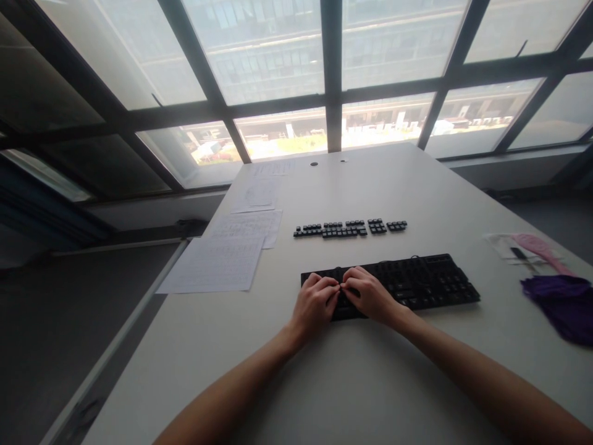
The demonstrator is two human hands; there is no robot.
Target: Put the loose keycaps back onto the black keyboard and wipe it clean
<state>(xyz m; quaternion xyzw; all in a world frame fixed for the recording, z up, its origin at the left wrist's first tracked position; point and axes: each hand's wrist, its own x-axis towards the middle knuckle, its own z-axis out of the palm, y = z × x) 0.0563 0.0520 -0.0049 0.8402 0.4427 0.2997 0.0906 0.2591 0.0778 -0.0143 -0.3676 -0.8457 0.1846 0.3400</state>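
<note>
A black keyboard [430, 281] lies on the white table, its left part beneath both hands. My left hand [317, 300] is over the keyboard's left end, fingers curled and thumb and fingertips drawn together. Close beside it, my right hand [365, 290] is bent the same way, and the fingertips of the two hands nearly meet over the keys. Anything pinched between them is too small and dark to make out. Behind the keyboard, loose black keycaps [345, 232] are laid out in rows and small groups.
Several written paper sheets [213, 264] run along the table's left edge. To the right are a purple cloth [560, 306], a pink handled item [540, 247] and a small dark-tipped tool [519, 254]. The white table [370, 185] reaches back to large windows.
</note>
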